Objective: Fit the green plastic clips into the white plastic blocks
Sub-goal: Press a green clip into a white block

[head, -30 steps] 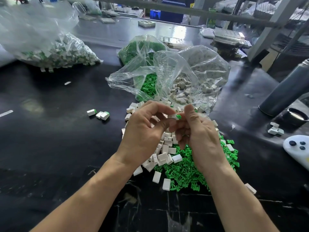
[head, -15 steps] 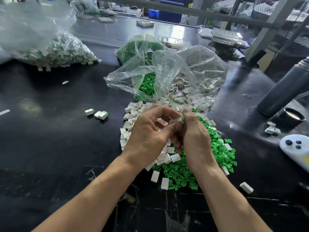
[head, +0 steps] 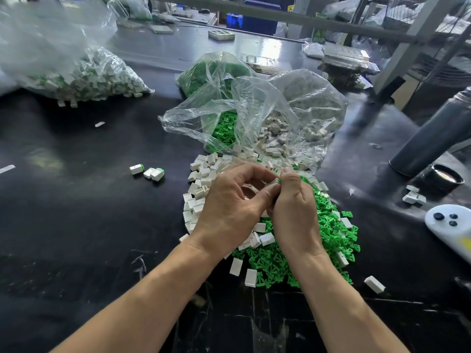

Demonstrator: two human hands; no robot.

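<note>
Both hands' (head: 229,212) (head: 293,212) grips pinch one block (head: 275,180); bags (head: 254,118) lie beyond the piles (head: 328,238).

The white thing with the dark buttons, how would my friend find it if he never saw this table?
Start at the tall dark flask on the right side of the black table. Come toward the near edge, past the round black cap and a few loose white blocks. The white controller lies there, smooth and rounded with three dark buttons, far bigger than the boxy blocks.
</note>
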